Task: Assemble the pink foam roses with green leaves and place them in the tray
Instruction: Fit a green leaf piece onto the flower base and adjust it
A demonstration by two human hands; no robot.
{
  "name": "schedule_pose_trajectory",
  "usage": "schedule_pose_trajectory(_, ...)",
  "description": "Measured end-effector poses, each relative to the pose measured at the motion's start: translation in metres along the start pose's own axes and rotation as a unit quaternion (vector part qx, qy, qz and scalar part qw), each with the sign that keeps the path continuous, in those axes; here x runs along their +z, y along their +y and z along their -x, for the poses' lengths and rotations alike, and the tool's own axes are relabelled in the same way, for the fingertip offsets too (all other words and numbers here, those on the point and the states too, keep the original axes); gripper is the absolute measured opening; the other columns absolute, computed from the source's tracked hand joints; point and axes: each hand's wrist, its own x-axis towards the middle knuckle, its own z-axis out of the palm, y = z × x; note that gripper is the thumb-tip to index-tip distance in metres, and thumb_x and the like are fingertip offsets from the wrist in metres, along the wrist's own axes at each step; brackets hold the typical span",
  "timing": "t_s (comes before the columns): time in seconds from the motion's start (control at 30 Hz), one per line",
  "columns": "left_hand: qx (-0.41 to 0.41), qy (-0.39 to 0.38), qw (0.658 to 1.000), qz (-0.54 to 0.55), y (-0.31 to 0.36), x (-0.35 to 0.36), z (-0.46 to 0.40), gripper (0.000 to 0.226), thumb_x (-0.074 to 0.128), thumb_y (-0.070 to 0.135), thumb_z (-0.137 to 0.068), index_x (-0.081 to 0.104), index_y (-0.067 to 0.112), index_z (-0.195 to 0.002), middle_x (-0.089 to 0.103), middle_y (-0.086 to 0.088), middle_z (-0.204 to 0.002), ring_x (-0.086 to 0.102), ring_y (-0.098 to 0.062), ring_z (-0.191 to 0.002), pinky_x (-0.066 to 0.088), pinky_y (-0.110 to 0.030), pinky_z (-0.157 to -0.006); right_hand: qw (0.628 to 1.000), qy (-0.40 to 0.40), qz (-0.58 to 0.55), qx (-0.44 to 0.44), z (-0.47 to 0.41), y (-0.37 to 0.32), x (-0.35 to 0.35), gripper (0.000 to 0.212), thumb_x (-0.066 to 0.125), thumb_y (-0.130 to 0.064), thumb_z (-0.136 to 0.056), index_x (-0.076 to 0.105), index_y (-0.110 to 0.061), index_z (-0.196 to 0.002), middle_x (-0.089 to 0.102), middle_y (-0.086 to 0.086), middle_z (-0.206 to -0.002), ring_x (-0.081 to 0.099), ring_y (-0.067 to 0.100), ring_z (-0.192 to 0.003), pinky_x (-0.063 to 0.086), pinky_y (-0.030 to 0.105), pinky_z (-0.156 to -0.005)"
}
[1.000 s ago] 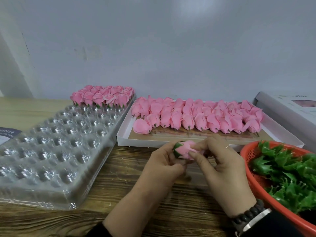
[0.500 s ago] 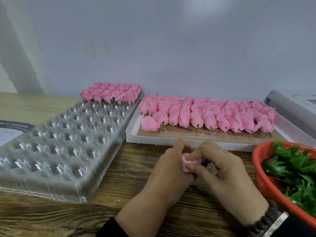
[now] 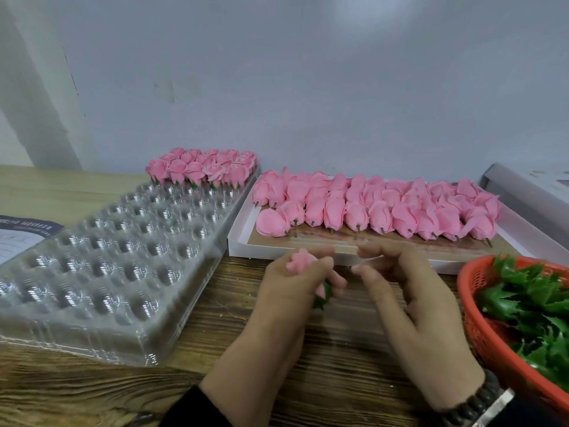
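Note:
My left hand (image 3: 289, 291) is closed around a pink foam rose (image 3: 299, 262); its bloom pokes up above my fingers and its green leaf base (image 3: 324, 298) shows below them. My right hand (image 3: 409, 288) hovers just right of it, fingers apart, holding nothing. The clear plastic tray (image 3: 101, 260) with many round cells lies to the left; assembled roses (image 3: 203, 167) fill its far rows. A white box (image 3: 243, 241) behind my hands holds several rows of bare pink roses (image 3: 375, 204) with stubs. The red basket (image 3: 480, 328) at the right holds green leaves (image 3: 532, 303).
Everything rests on a wooden table (image 3: 323, 359). A printed sheet (image 3: 21, 232) lies at the far left beside the tray. A white box lid (image 3: 529, 192) sits at the far right against the grey wall. A dark bead bracelet (image 3: 471, 408) circles my right wrist.
My right hand has let go of the rose and drawn slightly right. My left hand has turned the rose upright, bloom up, and holds it alone.

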Motion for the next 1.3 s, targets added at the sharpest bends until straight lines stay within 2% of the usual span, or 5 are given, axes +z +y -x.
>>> schedule_pose_trajectory(0.27, -0.054, 0.031, 0.977, 0.203, -0.002, 0.004, -0.001, 0.012, 0.058, 0.013, -0.080, 0.067, 0.005, -0.083, 0.071, -0.014, -0.086, 0.067, -0.023, -0.074, 0.056, -0.035, -0.068, 0.994, -0.100, 0.019, 0.044, 0.007, 0.000, 0.017, 0.040, 0.080, -0.013, -0.067, 0.050, -0.027, -0.090, 0.058, -0.014, -0.089, 0.056, -0.004, -0.089, 0.038, 0.002, -0.075)
schedule_pose_trajectory(0.5, -0.057, -0.001, 0.974, 0.221, -0.001, 0.013, 0.005, 0.015, 0.066, 0.019, -0.067, 0.063, 0.005, -0.068, 0.063, -0.012, -0.064, 0.064, -0.021, -0.060, 0.056, -0.028, -0.059, 0.994, -0.075, 0.026, 0.071, 0.003, -0.003, 0.021, 0.027, 0.073, -0.027, -0.067, 0.051, -0.030, -0.083, 0.058, -0.015, -0.082, 0.057, 0.002, -0.083, 0.043, 0.010, -0.071)
schedule_pose_trajectory(0.8, -0.048, -0.050, 0.986, 0.149, -0.001, 0.013, 0.006, 0.021, 0.071, 0.027, -0.064, 0.067, 0.013, -0.048, 0.070, -0.008, -0.074, 0.068, -0.020, -0.074, 0.054, -0.038, -0.080, 0.922, -0.085, -0.296, 0.236, -0.004, -0.005, 0.016, 0.018, 0.072, -0.010, -0.066, 0.061, 0.000, -0.076, 0.061, -0.008, -0.063, 0.053, 0.004, -0.058, 0.048, 0.015, -0.059)
schedule_pose_trajectory(1.0, -0.058, 0.016, 0.986, 0.155, -0.005, 0.013, 0.005, 0.049, 0.072, 0.029, -0.062, 0.065, -0.008, -0.093, 0.062, -0.024, -0.088, 0.063, -0.032, -0.078, 0.056, -0.038, -0.070, 0.942, -0.085, -0.220, 0.240, -0.002, -0.006, 0.021, 0.029, 0.074, -0.002, -0.064, 0.058, -0.012, -0.085, 0.060, -0.005, -0.068, 0.052, 0.006, -0.060, 0.044, 0.015, -0.057)
schedule_pose_trajectory(1.3, -0.023, -0.022, 0.996, 0.082, -0.002, 0.010, 0.006, 0.046, 0.073, 0.033, -0.055, 0.070, -0.002, -0.084, 0.064, -0.020, -0.078, 0.061, -0.028, -0.070, 0.051, -0.033, -0.064, 0.915, -0.122, -0.295, 0.245, -0.003, -0.002, 0.013, 0.020, 0.073, -0.015, -0.063, 0.063, -0.004, -0.077, 0.063, 0.005, -0.066, 0.055, 0.016, -0.066, 0.049, 0.019, -0.064)
